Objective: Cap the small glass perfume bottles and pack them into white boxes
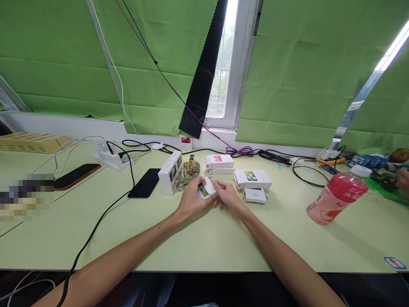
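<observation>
Between both hands, just above the table, is a small white box [207,189] with a green picture on its face. My left hand [191,197] is wrapped round its left side. The fingers of my right hand [227,195] close on its right edge, where a white flap shows. Small glass perfume bottles [189,171] with gold caps stand behind my left hand. White boxes [170,172] stand upright left of them. Right of my hands lie stacked white boxes [253,178], one with a green picture, and further back more boxes [219,162], the top one with a pink picture.
A black phone [144,183] lies left of the boxes, with a black cable [105,213] running past it. A pink drink bottle [337,196] stands at the right. Power strips [111,158] and cables line the back. Another person's hand [403,179] shows at the right edge.
</observation>
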The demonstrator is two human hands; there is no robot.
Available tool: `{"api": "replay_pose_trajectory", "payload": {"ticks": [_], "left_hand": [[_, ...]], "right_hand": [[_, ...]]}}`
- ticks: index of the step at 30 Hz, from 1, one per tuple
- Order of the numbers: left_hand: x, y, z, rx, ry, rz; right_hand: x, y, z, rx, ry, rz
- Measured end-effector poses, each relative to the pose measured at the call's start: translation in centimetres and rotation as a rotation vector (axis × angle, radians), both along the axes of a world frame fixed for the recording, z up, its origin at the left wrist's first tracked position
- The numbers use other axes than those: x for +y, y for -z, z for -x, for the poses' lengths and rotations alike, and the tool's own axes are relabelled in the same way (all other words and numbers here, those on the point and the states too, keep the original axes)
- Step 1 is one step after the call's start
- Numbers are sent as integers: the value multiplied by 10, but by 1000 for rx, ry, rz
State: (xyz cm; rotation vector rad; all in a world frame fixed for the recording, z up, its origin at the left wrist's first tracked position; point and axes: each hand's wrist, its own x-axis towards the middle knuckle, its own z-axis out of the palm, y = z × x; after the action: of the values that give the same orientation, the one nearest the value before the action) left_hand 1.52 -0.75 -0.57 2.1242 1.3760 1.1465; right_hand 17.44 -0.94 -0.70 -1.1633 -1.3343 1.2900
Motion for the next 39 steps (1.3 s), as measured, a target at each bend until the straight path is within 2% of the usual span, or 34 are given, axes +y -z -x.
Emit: {"api": "replay_pose_trajectory", "payload": {"ticks": [11, 29, 39], "left_hand": [[0, -1, 0, 6, -26, -14], [2, 2, 1, -11, 17, -16], [2, -3, 4, -10, 98, -9]], "right_hand": [[1, 1, 1, -23, -27, -3], [0, 0, 4, -113, -66, -10], [-1, 2, 0, -167, -98, -49]]}}
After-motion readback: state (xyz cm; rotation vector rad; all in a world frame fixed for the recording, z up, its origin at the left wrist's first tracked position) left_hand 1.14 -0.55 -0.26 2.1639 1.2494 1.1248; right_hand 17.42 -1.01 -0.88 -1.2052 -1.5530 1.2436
